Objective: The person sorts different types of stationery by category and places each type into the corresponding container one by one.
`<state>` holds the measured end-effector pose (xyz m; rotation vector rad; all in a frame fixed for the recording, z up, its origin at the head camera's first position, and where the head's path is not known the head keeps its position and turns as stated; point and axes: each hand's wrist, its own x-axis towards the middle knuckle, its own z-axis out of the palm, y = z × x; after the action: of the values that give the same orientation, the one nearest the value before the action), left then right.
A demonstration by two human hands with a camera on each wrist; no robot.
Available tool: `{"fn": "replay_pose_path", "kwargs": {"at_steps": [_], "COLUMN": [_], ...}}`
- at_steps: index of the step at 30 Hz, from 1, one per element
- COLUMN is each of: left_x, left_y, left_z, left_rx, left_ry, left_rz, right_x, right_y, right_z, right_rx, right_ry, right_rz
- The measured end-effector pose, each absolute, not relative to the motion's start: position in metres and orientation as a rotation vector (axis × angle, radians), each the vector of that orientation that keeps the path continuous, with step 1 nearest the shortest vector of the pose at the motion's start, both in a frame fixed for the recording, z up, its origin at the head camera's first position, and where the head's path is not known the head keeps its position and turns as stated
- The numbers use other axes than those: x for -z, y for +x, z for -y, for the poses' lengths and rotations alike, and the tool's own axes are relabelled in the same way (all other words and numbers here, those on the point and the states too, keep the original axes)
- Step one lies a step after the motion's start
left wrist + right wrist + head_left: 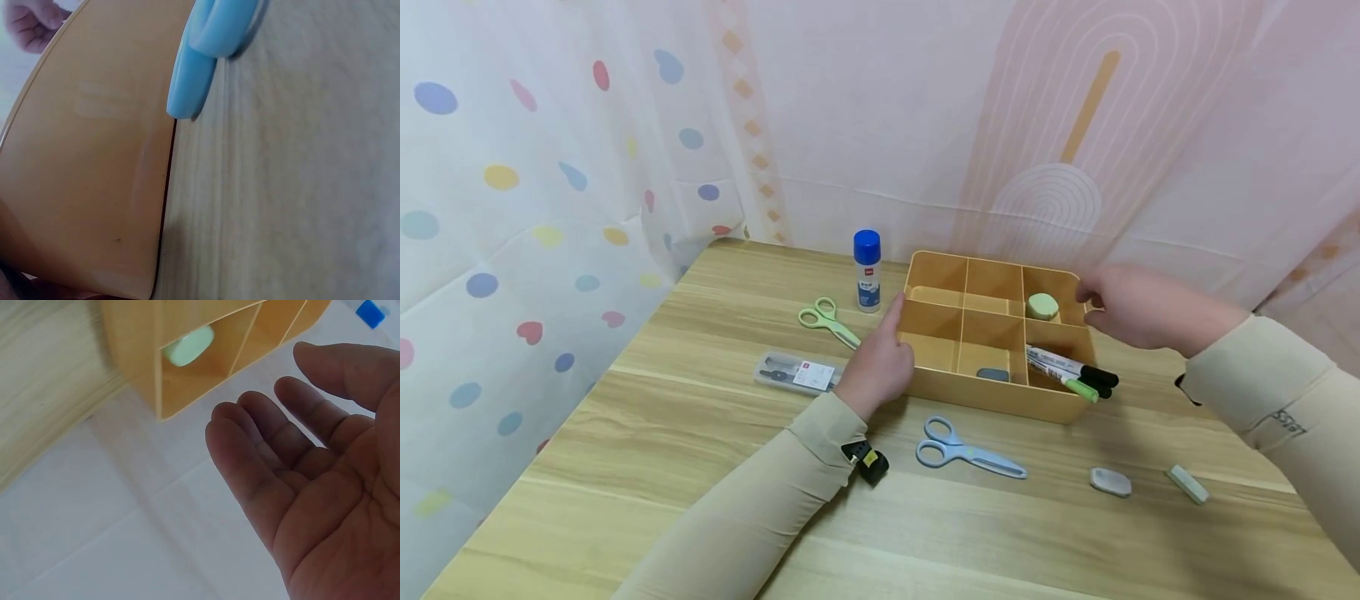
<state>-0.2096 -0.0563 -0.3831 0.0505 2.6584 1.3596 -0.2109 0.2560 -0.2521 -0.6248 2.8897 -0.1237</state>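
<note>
A tan divided organizer box (977, 397) sits on the wooden table. My left hand (880, 367) rests against its left side, index finger stretched along the wall; in the left wrist view the outer wall (87, 150) takes up the left part. By the back right corner hovers my right hand (1157, 307), and its fingers (250, 475) are loosely bent with nothing held. A pale green rounded block (1042, 307) lies in the back right compartment. Several markers (1063, 367) lean out of the front right one. The front middle compartment holds a grey-blue piece (992, 375).
Before the box lie blue scissors (966, 452), a whitish eraser-like piece (1110, 482) and a pale green bar (1188, 484). Left of it are a blue-capped bottle (867, 271), green scissors (829, 319) and a clear case (793, 372). A curtain (880, 125) hangs behind.
</note>
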Motion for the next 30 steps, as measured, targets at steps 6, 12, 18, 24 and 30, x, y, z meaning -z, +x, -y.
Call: {"fn": "replay_pose_path", "kwargs": {"at_steps": [6,12,18,24,30], "left_x": [0.383,0.383,0.382,0.381,0.38], "left_y": [-0.21,-0.211,-0.21,-0.21,-0.21], "left_z": [0.056,0.056,0.057,0.058,0.062], "left_rx": [-1.353,-1.351,-1.347,-1.342,-1.344], "left_ry": [0.056,0.072,0.076,0.076,0.076], "left_rz": [-2.66,-2.663,-2.669,-2.677,-2.676], "right_x": [0.261,0.27,0.279,0.291,0.305], "right_y": [-0.201,-0.19,-0.177,-0.167,-0.159], "right_z": [-0.283,-0.301,-0.313,-0.326,-0.33], "right_rx": [0.041,-0.048,-0.034,-0.044,-0.003], "right_ry": [-0.628,-0.624,-0.6,-0.531,-0.428], "right_rz": [-2.909,-2.889,-2.832,-2.724,-2.614]}}
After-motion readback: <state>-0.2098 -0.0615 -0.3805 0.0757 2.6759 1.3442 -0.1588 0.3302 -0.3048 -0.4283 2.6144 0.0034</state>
